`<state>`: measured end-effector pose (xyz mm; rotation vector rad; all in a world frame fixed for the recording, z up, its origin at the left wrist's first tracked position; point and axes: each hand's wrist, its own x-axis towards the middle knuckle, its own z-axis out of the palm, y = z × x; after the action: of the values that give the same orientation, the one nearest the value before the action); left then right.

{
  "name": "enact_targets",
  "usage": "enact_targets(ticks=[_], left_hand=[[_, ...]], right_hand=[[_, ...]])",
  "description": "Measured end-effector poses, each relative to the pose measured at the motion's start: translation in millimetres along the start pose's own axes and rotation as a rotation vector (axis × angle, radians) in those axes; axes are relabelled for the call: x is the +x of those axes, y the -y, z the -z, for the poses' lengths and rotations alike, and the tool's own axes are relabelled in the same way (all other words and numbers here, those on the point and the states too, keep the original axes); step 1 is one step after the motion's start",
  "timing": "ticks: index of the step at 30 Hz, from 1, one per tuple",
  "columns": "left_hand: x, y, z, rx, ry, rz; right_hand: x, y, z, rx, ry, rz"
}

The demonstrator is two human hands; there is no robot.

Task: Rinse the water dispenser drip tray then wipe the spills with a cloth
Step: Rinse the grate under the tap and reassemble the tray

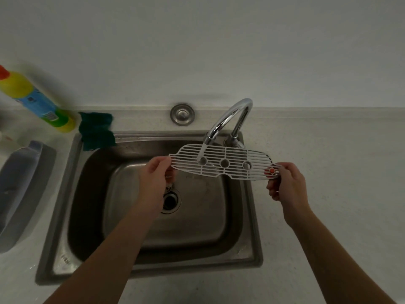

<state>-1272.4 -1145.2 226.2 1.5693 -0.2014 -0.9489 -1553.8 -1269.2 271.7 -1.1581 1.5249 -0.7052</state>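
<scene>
A white slotted drip tray grate [232, 157], with three round holes and a small orange float at its right end, is held level above the steel sink [249, 216]. My left hand [154, 181] pinches its left end and my right hand [287, 185] grips its right end. The chrome faucet [228, 119] arches over it, and a stream of water falls from the spout onto the grate near its left hole. A dark green cloth [96, 132] lies over the sink's back left corner.
A yellow and blue cleaner bottle [32, 99] stands on the counter at the left. A dark grey tray-shaped part [22, 189] lies on the counter left of the sink. The drain [171, 200] sits in the basin below my left hand. A round metal cap [182, 114] is behind the sink.
</scene>
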Motion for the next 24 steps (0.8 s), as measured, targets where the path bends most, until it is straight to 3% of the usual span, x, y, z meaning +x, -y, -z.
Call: enact_targets(ticks=[8, 15, 24], left_hand=[[-39.9, 28.6, -5.5, -0.005, 0.021, 0.100], [-24.2, 11.8, -27.3, -0.012, 0.082, 0.066], [-10.0, 5.8, -5.1, 0.023, 0.043, 0.008]], right_hand=[[-21.1, -36.5, 25.4, 0.008, -0.094, -0.065], [-3.0, -16.4, 29.3, 0.030, -0.140, -0.002], [-3.4, -11.6, 6.4, 0.034, -0.058, 0.031]])
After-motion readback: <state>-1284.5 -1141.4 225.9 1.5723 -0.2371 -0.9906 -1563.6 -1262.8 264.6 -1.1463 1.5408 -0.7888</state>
